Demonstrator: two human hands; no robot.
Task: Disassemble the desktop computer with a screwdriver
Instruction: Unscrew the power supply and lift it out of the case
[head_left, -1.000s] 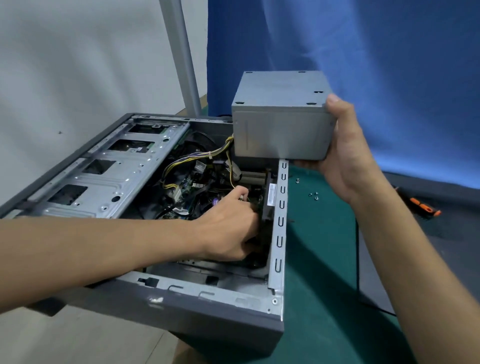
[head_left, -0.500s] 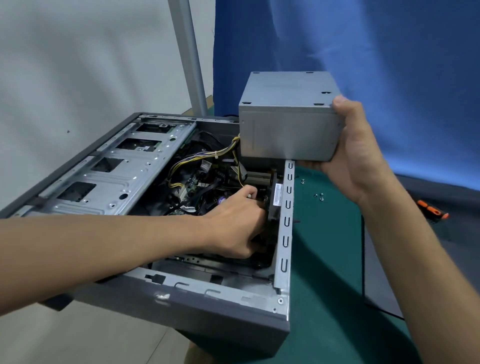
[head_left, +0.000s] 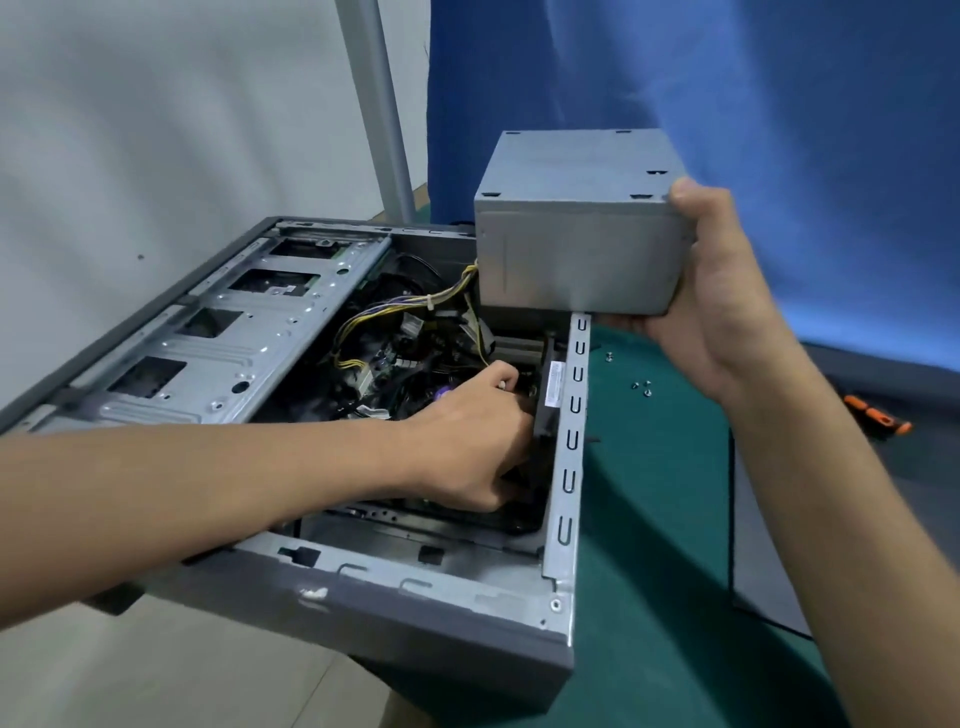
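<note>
The computer case (head_left: 389, 613) lies open side up on the green surface (head_left: 649, 519), long axis left-right. The right grip (head_left: 727, 317) clamps the level power supply (head_left: 576, 260) above its far right corner, thumb on top. The left grip (head_left: 467, 447) curls inside; holding what, unclear.

Case (head_left: 570, 467) inside crowded with cables (head_left: 395, 314), left hand (head_left: 467, 447) filling gap at right wall; power supply (head_left: 576, 260) over far corner; counter (head_left: 654, 519) beside mostly free

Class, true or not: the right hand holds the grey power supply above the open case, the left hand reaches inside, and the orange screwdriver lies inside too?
Wrong on the screwdriver: the head view shows it on the table right of the case, not inside. The rest holds.
</note>
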